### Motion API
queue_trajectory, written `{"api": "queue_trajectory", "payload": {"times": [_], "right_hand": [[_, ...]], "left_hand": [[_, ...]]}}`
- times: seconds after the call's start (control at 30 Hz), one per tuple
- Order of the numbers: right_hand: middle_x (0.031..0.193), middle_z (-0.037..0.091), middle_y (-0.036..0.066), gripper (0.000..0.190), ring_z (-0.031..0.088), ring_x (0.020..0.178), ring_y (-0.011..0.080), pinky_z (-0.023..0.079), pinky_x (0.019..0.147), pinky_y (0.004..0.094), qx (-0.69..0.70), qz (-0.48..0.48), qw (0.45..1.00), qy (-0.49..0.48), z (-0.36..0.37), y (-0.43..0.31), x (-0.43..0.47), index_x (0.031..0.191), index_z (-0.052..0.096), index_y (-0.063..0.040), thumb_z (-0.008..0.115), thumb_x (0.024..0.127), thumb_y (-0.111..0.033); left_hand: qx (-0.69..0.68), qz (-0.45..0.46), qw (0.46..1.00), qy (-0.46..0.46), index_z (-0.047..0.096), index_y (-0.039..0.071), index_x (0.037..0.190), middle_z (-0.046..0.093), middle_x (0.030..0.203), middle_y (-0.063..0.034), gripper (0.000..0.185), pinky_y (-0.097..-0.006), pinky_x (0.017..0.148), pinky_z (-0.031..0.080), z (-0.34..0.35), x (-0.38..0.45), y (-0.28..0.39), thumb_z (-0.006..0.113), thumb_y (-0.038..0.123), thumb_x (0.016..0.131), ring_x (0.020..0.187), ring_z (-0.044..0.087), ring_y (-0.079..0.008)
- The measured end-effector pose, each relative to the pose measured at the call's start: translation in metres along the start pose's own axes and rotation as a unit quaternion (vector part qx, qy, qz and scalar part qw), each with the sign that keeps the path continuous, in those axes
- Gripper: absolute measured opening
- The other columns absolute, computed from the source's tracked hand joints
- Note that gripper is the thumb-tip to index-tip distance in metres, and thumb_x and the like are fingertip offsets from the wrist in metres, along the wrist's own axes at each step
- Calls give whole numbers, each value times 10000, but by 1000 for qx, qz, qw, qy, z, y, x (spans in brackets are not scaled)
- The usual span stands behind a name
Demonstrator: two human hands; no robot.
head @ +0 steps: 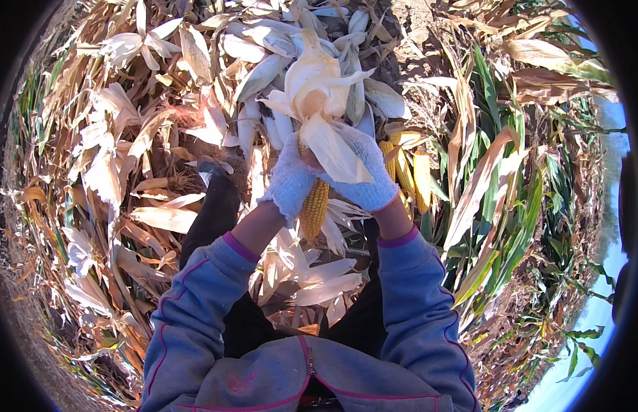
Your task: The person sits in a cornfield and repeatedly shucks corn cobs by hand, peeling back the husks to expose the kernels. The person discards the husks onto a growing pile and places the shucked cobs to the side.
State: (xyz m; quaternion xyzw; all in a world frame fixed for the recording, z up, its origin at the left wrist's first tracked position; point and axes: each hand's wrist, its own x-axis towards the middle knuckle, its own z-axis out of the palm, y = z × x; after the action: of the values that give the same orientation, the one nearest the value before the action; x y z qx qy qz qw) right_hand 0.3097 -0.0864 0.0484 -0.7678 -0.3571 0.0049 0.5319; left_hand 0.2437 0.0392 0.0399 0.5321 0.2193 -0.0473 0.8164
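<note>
My left hand (293, 177), in a white knit glove, is closed around a yellow ear of corn (314, 208), whose bare kernels point down towards me. My right hand (365, 167), gloved alike, grips the pale husk (319, 87) at the ear's upper end. The husk is spread open, with one leaf hanging over the right glove and hiding its fingers. Just right of that glove, several husked yellow ears (422, 180) lie on the ground.
Beyond my hands lies a pile of ears in pale husks (267, 74). Dry husks and stalks (164, 219) cover the ground at left and between my legs. Green-leaved corn stalks (520, 247) lie at right. My dark shoe (211, 170) is left of my hands.
</note>
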Motion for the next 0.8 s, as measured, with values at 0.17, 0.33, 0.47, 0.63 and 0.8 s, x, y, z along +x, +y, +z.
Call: {"api": "queue_trajectory", "payload": {"times": [0.17, 0.33, 0.47, 0.63, 0.8], "right_hand": [[1043, 662, 122, 537, 667, 934, 271, 532, 776, 359, -152, 138, 976, -69, -11, -26, 16, 1137, 589, -52, 855, 689, -180], [1075, 620, 102, 572, 648, 932, 259, 528, 771, 359, -125, 89, 983, 103, -15, -23, 9, 1153, 551, -78, 850, 672, -157], [1089, 610, 94, 637, 646, 892, 261, 526, 750, 347, -100, 57, 986, 121, -14, -26, 14, 1226, 544, -111, 835, 660, -140], [1112, 623, 97, 558, 643, 974, 247, 517, 837, 336, -98, 64, 991, 70, -14, -30, 16, 1207, 590, -85, 807, 693, -101], [1086, 645, 113, 380, 643, 983, 270, 517, 843, 331, -104, 45, 993, 18, -21, -26, 13, 1090, 664, -103, 769, 725, -85]], "left_hand": [[70, -28, 997, -24, 416, 33, 1332, 587, 1151, -95, 534, -297, 861, 496, -15, 11, -10, 678, 108, 872, 1020, 587, -164], [58, -82, 995, -8, 419, 32, 1318, 588, 1113, -84, 566, -289, 836, 496, 2, 2, 10, 716, 132, 847, 983, 583, -152], [67, -51, 996, -17, 422, 31, 1311, 591, 1105, -85, 570, -291, 823, 499, 0, 3, 3, 723, 150, 842, 966, 586, -154], [105, -25, 994, -28, 427, 29, 1305, 595, 1123, -99, 571, -305, 838, 499, -5, 5, -10, 725, 176, 842, 994, 590, -165], [59, 5, 997, -40, 445, 35, 1297, 597, 1143, -107, 549, -305, 871, 490, -8, 10, -26, 718, 210, 853, 1019, 589, -168]]}}
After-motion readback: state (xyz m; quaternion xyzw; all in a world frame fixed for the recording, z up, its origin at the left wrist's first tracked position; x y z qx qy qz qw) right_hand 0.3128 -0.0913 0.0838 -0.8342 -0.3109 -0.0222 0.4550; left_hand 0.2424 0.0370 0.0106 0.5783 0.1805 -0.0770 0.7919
